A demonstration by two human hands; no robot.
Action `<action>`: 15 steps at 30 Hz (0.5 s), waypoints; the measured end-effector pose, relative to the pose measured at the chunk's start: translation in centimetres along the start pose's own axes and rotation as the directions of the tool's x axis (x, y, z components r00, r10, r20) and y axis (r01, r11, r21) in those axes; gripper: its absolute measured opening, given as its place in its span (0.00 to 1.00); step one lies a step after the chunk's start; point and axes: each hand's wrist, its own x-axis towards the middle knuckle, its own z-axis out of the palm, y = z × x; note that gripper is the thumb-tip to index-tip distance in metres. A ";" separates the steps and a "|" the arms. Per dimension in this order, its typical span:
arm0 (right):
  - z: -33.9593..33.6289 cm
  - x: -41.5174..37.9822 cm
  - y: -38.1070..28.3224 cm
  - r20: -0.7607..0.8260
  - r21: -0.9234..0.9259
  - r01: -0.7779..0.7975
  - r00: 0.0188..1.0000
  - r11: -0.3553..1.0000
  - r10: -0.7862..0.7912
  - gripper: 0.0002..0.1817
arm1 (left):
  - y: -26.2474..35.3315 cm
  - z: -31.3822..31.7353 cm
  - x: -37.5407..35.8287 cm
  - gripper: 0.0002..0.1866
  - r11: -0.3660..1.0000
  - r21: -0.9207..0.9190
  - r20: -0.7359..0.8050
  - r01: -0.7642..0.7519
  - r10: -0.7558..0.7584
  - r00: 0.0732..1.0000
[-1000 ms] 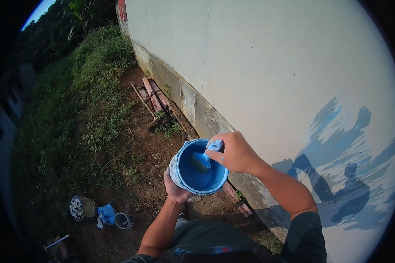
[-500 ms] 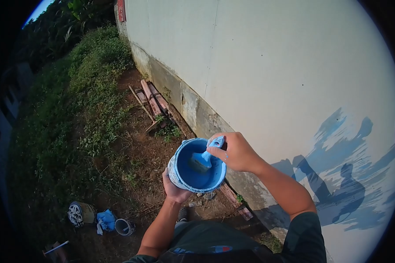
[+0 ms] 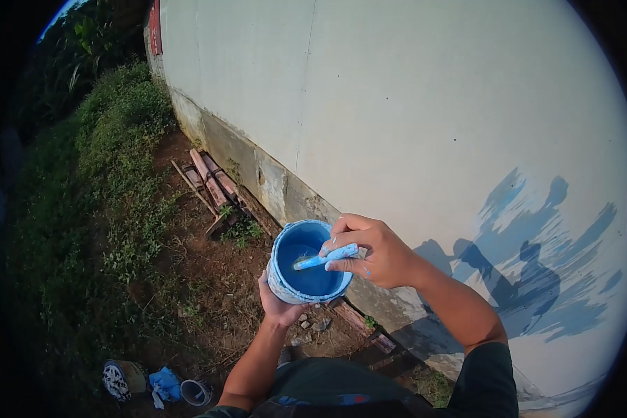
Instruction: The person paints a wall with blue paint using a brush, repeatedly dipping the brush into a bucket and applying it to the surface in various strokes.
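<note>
My left hand (image 3: 277, 301) is wrapped round the lower side of a paint-smeared bucket (image 3: 277, 273), which holds blue paint (image 3: 306, 280). In my right hand (image 3: 369, 252) is a paintbrush (image 3: 327, 258), its handle coated in blue and pinched between thumb and fingers. The brush lies nearly edge-on, its bristles pointing left over the inside of the bucket. Blue specks dot the fingers of my right hand. To the right, the pale wall (image 3: 411, 153) carries streaky blue strokes (image 3: 498, 202), partly under my shadow.
Pink-painted boards (image 3: 212, 177) lie along the wall's concrete base (image 3: 272, 182). At lower left stand a stained tub (image 3: 124, 380), a blue crumpled bag or cloth (image 3: 164, 384) and a small pail (image 3: 196, 392). Grass and weeds (image 3: 118, 139) cover the left side.
My right hand has turned the paintbrush from upright, with its broad face showing, to nearly flat and edge-on above the paint. The view has shifted slightly right.
</note>
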 end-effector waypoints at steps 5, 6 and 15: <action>1.1 1.0 1.1 -0.019 -0.273 0.089 0.995 0.958 -0.098 0.13 | -0.2 1.5 1.9 0.47 0.999 0.025 -0.203 0.036 -0.030 0.979; 1.3 1.0 1.4 -0.036 -0.398 0.132 0.987 0.908 -0.159 0.12 | -0.1 1.3 2.4 0.47 0.997 0.035 -0.143 0.070 -0.065 0.988; 2.0 0.4 1.8 -0.291 -0.508 0.056 0.928 0.859 -0.233 0.12 | 0.8 1.7 5.3 0.45 0.969 -0.015 -0.081 0.247 -0.248 0.965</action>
